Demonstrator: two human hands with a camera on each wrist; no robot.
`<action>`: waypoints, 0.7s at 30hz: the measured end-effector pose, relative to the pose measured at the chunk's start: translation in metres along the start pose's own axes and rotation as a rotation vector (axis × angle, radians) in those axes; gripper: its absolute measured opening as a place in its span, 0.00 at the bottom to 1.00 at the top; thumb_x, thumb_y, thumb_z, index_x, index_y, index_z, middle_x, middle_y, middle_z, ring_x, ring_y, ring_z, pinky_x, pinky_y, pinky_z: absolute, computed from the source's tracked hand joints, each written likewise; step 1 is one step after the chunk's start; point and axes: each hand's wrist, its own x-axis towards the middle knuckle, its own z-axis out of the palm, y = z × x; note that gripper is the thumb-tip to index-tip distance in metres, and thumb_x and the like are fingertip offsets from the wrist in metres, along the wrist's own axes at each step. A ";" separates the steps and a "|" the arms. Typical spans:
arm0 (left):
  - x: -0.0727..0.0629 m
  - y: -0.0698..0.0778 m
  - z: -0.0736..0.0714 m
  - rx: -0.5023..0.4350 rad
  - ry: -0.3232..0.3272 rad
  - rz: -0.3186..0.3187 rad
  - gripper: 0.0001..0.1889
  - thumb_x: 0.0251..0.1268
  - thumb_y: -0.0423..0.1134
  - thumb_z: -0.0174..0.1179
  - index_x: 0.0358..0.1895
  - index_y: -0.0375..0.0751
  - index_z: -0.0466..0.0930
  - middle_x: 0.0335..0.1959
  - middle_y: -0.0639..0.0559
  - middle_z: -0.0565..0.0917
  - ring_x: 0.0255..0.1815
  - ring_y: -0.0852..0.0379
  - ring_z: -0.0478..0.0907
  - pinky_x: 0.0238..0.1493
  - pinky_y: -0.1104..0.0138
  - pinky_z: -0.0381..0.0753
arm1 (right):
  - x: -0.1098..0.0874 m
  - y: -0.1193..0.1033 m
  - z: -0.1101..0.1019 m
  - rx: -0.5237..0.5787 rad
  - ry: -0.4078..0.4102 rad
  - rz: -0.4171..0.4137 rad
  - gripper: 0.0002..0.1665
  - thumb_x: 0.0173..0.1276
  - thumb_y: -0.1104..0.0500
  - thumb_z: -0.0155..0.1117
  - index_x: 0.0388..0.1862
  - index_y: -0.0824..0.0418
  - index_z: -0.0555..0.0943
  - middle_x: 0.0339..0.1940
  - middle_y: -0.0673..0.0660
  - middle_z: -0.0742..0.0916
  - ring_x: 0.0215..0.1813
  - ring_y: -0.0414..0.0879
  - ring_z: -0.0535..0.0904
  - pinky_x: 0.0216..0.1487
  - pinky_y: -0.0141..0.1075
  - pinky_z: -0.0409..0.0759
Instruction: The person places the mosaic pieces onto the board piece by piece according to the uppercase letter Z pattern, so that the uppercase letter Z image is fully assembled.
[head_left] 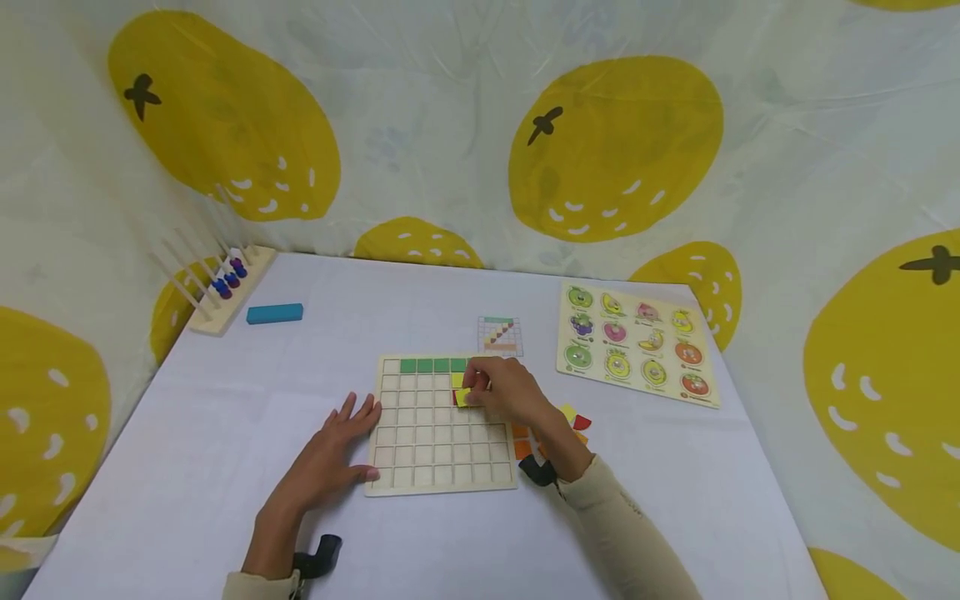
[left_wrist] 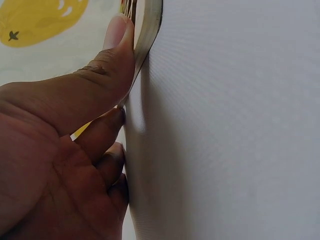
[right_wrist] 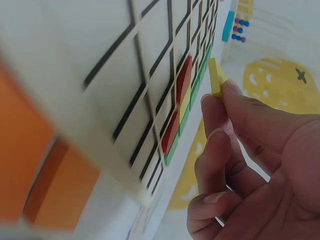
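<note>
A wooden grid board (head_left: 432,457) lies flat, with a row of green tiles (head_left: 425,366) along its far edge. Over its upper right cells, my right hand (head_left: 513,392) pinches a yellow tile (right_wrist: 216,77) between thumb and forefinger, raised off the board. Red tiles (right_wrist: 171,131) and another yellow tile (right_wrist: 184,102) sit in cells beside the green row. My left hand (head_left: 327,458) rests at the board's left edge, fingers spread and thumb (left_wrist: 112,65) against the side. The right hand partly hides the upper right cells.
A small pattern card (head_left: 499,323) lies beyond the board. Loose orange tiles (head_left: 522,450) and a red piece (head_left: 582,422) are right of it. A fruit puzzle board (head_left: 637,367) lies back right; a blue block (head_left: 274,314) and a pegged bead stand (head_left: 255,271) are back left.
</note>
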 end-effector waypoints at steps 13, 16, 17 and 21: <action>0.000 -0.001 0.002 -0.004 0.003 0.009 0.58 0.45 0.37 0.85 0.83 0.44 0.61 0.86 0.45 0.57 0.90 0.36 0.42 0.88 0.38 0.46 | 0.025 -0.016 0.024 -0.120 -0.022 -0.008 0.09 0.68 0.56 0.78 0.36 0.48 0.83 0.25 0.45 0.83 0.29 0.41 0.78 0.29 0.34 0.74; -0.001 -0.001 0.001 -0.009 0.003 0.008 0.58 0.45 0.37 0.85 0.83 0.44 0.61 0.86 0.45 0.57 0.90 0.36 0.42 0.88 0.38 0.45 | 0.027 -0.020 0.027 -0.150 -0.027 -0.009 0.09 0.68 0.57 0.78 0.34 0.49 0.83 0.24 0.45 0.83 0.29 0.41 0.77 0.29 0.34 0.73; -0.001 -0.001 0.001 -0.008 0.004 0.008 0.58 0.45 0.37 0.85 0.83 0.44 0.61 0.86 0.45 0.57 0.90 0.36 0.42 0.88 0.38 0.46 | 0.028 -0.021 0.028 -0.159 -0.029 -0.012 0.09 0.68 0.58 0.77 0.33 0.49 0.83 0.24 0.45 0.82 0.29 0.41 0.77 0.28 0.34 0.73; 0.000 -0.002 0.000 -0.008 0.005 0.012 0.58 0.45 0.37 0.85 0.83 0.44 0.61 0.86 0.45 0.58 0.90 0.36 0.42 0.88 0.38 0.46 | 0.029 -0.025 0.028 -0.169 -0.043 -0.019 0.09 0.66 0.61 0.74 0.30 0.49 0.83 0.24 0.46 0.82 0.29 0.42 0.76 0.27 0.34 0.72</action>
